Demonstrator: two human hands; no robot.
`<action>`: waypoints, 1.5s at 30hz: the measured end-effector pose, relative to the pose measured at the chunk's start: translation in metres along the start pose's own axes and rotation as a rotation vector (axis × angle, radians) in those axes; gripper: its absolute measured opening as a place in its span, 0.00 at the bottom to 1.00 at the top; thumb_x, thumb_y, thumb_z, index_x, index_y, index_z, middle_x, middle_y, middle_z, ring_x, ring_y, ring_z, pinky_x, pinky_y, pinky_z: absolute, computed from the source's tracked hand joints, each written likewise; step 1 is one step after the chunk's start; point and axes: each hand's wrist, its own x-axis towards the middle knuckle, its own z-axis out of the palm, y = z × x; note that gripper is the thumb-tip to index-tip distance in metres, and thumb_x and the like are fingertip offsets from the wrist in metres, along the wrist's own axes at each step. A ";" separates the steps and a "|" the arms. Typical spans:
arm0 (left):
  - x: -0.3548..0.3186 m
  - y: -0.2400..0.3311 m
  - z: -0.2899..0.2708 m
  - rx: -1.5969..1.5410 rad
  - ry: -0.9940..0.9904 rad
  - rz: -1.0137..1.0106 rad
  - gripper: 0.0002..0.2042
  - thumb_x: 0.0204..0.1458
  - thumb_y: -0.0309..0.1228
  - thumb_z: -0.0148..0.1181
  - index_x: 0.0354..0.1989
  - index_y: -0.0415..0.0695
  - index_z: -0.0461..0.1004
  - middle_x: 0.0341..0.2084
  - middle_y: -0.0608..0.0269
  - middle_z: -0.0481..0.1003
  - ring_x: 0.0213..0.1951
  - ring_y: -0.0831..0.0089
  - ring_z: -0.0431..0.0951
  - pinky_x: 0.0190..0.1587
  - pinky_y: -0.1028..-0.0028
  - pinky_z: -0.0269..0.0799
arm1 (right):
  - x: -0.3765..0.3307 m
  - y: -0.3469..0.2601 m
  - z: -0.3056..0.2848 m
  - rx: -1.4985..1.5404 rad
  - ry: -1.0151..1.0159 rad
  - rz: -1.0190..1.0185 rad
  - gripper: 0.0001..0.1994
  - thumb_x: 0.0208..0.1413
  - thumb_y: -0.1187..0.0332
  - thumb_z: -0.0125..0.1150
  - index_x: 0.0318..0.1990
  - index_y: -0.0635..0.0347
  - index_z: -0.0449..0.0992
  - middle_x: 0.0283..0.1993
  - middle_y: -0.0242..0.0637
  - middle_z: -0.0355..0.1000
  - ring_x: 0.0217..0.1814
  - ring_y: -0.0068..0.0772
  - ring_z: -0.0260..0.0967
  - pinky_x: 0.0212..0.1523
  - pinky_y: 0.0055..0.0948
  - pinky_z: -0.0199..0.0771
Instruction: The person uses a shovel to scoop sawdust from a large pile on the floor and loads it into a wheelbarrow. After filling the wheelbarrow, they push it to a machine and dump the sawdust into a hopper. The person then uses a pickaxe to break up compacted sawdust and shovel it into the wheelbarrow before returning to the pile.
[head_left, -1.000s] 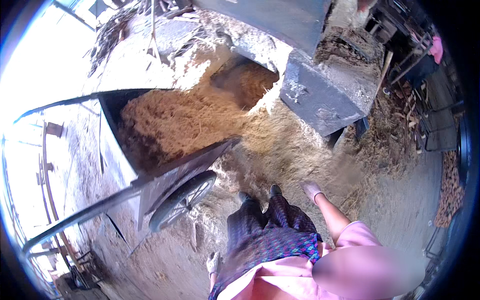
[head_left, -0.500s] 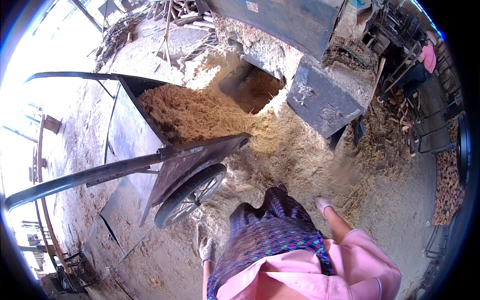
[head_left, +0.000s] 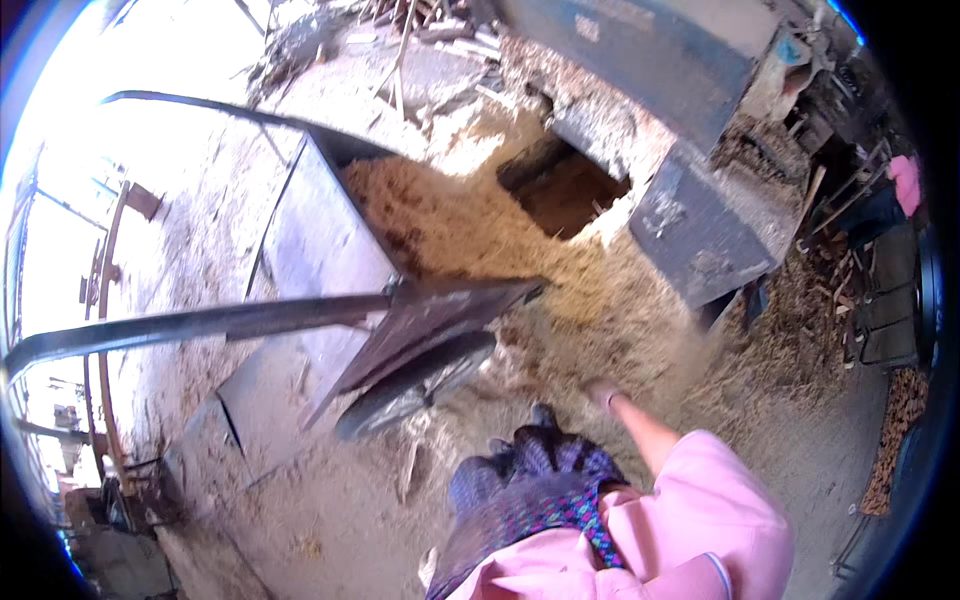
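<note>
My right hand (head_left: 602, 393), in a pale glove, reaches forward over the sawdust-covered ground. It is smeared by motion, so its fingers cannot be made out. Of my left hand (head_left: 428, 565) only a pale bit shows beside my patterned skirt, low in the view; its fingers are hidden. Ahead to the left stands a metal handcart (head_left: 330, 230), its tray tipped toward a heap of tan sawdust (head_left: 440, 220). The sawdust runs from inside the cart to a dark square opening (head_left: 565, 190). One spoked wheel (head_left: 415, 385) faces me.
Long cart handles (head_left: 200, 325) stretch left. A grey metal box (head_left: 700, 225) sits right of the opening, under a large bluish metal panel (head_left: 640, 60). Cut wood lies at the back (head_left: 450, 35). Another person in pink (head_left: 904, 185) is at the far right.
My view has shifted, so the cart and opening sit farther right. My right hand has moved leftward and forward. My left hand has drawn back beside my skirt, mostly out of sight.
</note>
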 end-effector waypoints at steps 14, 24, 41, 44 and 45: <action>-0.006 0.015 -0.091 -0.234 0.062 -0.233 0.20 0.61 0.39 0.60 0.59 0.44 0.73 0.39 0.60 0.77 0.34 0.65 0.81 0.31 0.67 0.78 | -0.031 -0.135 0.118 0.326 -0.104 0.184 0.17 0.65 0.50 0.56 0.40 0.55 0.79 0.34 0.32 0.78 0.30 0.31 0.74 0.33 0.36 0.73; 0.042 -0.111 -0.268 -0.632 0.256 -0.423 0.16 0.60 0.37 0.62 0.52 0.43 0.76 0.30 0.67 0.78 0.22 0.77 0.72 0.21 0.74 0.65 | -0.141 -0.400 0.277 0.609 -0.454 0.158 0.32 0.68 0.39 0.49 0.65 0.57 0.67 0.56 0.40 0.74 0.48 0.36 0.74 0.49 0.39 0.76; 0.299 0.140 -0.454 -0.412 0.164 0.160 0.24 0.64 0.37 0.60 0.67 0.42 0.68 0.46 0.66 0.78 0.41 0.76 0.79 0.41 0.74 0.74 | -0.053 -0.643 0.477 1.175 -0.637 0.255 0.63 0.51 0.19 0.45 0.78 0.62 0.32 0.82 0.53 0.35 0.83 0.55 0.36 0.76 0.57 0.46; 0.357 0.180 -0.483 -0.313 0.110 0.092 0.24 0.65 0.35 0.59 0.66 0.37 0.67 0.49 0.61 0.77 0.44 0.76 0.78 0.45 0.76 0.75 | -0.009 -0.677 0.492 1.290 -0.584 0.495 0.58 0.56 0.24 0.46 0.78 0.60 0.33 0.82 0.54 0.32 0.84 0.57 0.31 0.77 0.56 0.41; 0.366 0.200 -0.488 -0.308 0.105 0.041 0.24 0.64 0.35 0.59 0.66 0.37 0.68 0.47 0.62 0.78 0.42 0.76 0.78 0.45 0.76 0.75 | -0.001 -0.692 0.496 1.324 -0.486 0.488 0.57 0.57 0.25 0.47 0.79 0.58 0.34 0.82 0.54 0.32 0.84 0.57 0.31 0.78 0.56 0.41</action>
